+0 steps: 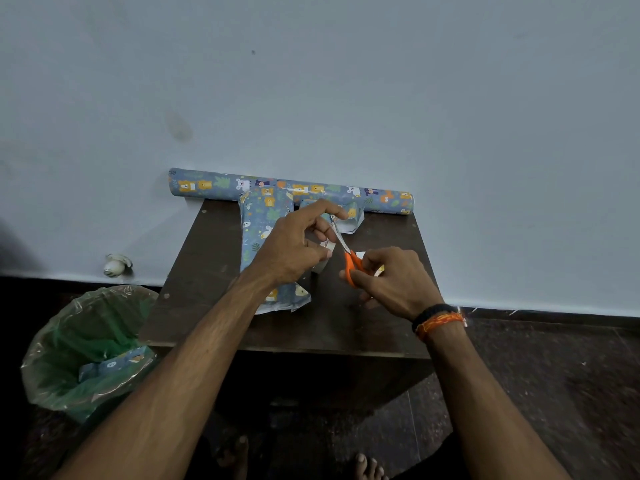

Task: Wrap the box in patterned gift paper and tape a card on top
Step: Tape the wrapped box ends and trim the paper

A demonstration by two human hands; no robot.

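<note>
Head: right hand [394,282] grip around scissors [349,261]

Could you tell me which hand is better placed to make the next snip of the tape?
The right hand: its fingers already grip the orange scissors, blades pointing at the tape that the left hand pinches over the wrapped box.

Dark table [214,306] against wall bore paper roll [207,184] and wrapped box [258,216]; left hand [294,244] pinched tape strip [327,244], right hand [394,278] gripped orange scissors [352,266]; lined bin [69,358] stood left.
</note>
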